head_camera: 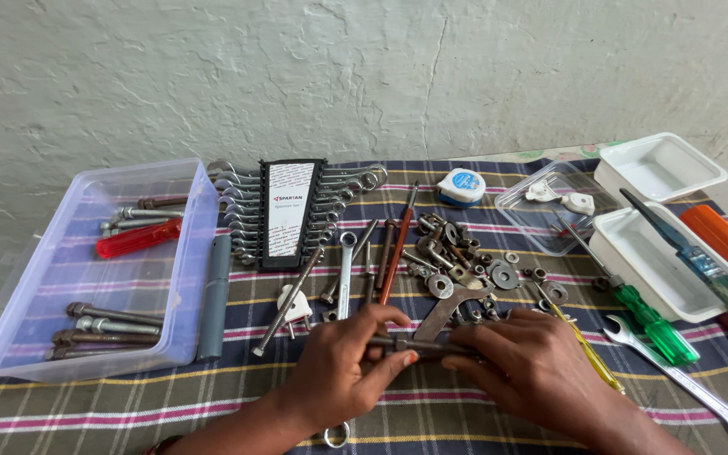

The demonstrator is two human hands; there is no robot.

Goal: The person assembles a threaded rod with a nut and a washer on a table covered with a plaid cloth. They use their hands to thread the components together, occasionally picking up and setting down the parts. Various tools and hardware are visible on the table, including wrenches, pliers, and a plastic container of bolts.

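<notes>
Covering the table, a striped cloth (465, 413) carries a clear plastic bin (170, 278) of bolts at the left and a wrench set in its black holder (292, 211) behind. Nearer, the left hand (339, 371) and right hand (532, 366) meet. Both sets of fingers are clamped on a dark bolt (419, 345) lying level between them, just before a heap of nuts and washers (473, 265).
</notes>
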